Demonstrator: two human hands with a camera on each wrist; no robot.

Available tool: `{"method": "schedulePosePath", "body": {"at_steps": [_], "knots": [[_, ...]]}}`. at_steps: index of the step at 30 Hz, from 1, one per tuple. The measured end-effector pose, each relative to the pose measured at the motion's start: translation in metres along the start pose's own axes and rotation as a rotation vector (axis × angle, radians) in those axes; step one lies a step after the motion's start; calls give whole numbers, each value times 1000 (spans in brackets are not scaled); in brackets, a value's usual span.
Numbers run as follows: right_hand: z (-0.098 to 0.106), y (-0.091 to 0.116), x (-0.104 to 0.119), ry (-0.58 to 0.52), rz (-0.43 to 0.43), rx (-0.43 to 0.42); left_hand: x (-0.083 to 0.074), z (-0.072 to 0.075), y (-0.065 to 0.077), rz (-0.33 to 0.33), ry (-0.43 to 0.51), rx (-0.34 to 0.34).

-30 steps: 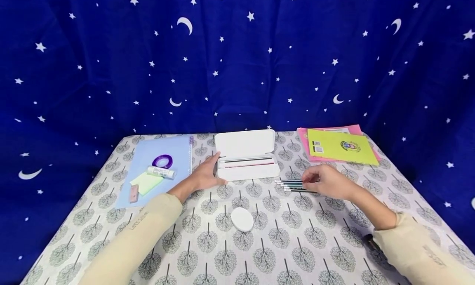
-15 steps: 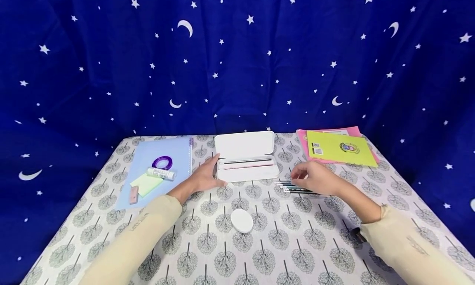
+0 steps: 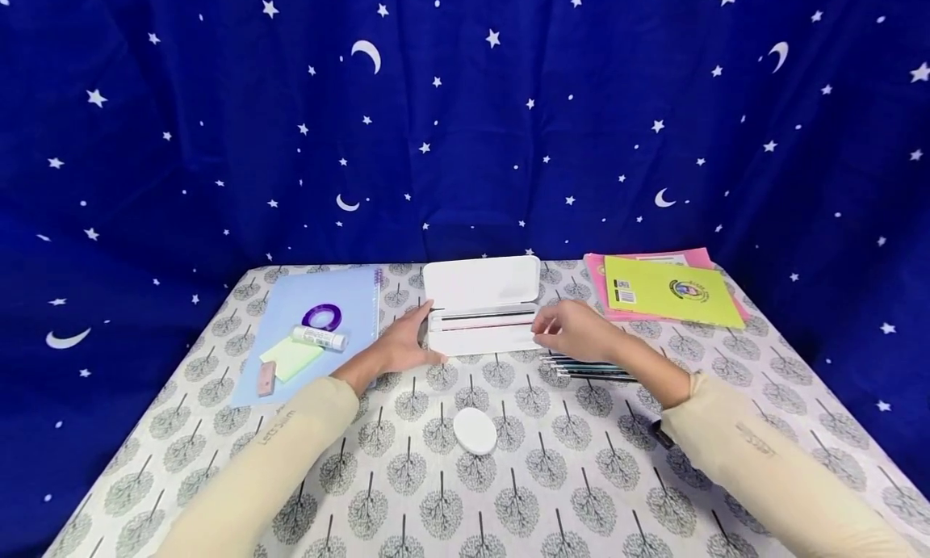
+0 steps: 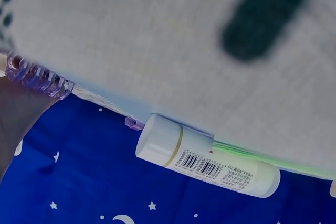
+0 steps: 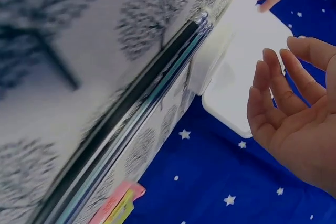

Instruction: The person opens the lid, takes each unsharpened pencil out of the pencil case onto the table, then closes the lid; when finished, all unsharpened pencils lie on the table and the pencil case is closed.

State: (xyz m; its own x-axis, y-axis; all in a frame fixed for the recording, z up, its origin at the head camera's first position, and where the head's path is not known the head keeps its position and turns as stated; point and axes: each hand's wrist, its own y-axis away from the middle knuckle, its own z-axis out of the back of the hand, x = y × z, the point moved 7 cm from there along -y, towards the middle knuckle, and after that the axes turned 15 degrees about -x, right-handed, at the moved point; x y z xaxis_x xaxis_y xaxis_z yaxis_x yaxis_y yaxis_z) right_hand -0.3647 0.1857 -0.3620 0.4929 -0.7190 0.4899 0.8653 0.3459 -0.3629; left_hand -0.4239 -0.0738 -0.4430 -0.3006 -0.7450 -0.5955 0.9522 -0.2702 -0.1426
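Note:
A white pencil case (image 3: 479, 341) lies with its lid raised at the table's back; a black pencil (image 3: 487, 315) and a reddish one lie inside. My left hand (image 3: 398, 344) holds its left end, thumb at the front corner and fingers at the back. My right hand (image 3: 577, 332) is at the case's right end, fingers loosely bent; the right wrist view shows nothing between them. Whether they touch the case, I cannot tell. Below this hand several dark pencils (image 3: 588, 370) lie side by side on the cloth, partly covered by the wrist.
A white oval object (image 3: 475, 430) lies in front of the case. On the left, a blue spiral notebook (image 3: 286, 287) carries purple tape (image 3: 322, 317), a glue stick (image 4: 210, 156), green sticky notes (image 3: 279, 362) and a pink eraser (image 3: 266, 378). Yellow and pink booklets (image 3: 664, 290) lie back right.
My right hand has moved left from above the loose pencils to the case's right end, uncovering more of them. The left hand has stayed at the case.

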Motion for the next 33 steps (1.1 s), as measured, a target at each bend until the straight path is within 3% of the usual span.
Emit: {"method": "schedulePosePath", "body": {"at_steps": [3,12,19,27,33], "knots": [[-7,-11,5,6,30,-3,0,2,-2,-13,-11,0],[-32,-35,-4,62,-8,24,-1,5,2,-8,-38,20],[-42,-44,-10,64,-37,44,-7,9,0,-16,-64,47],[-55,-50,-21,50,-73,60,-8,11,-2,-70,-126,66],[-62,-54,-27,-18,-95,62,-7,11,-5,-27,-94,37]]}}
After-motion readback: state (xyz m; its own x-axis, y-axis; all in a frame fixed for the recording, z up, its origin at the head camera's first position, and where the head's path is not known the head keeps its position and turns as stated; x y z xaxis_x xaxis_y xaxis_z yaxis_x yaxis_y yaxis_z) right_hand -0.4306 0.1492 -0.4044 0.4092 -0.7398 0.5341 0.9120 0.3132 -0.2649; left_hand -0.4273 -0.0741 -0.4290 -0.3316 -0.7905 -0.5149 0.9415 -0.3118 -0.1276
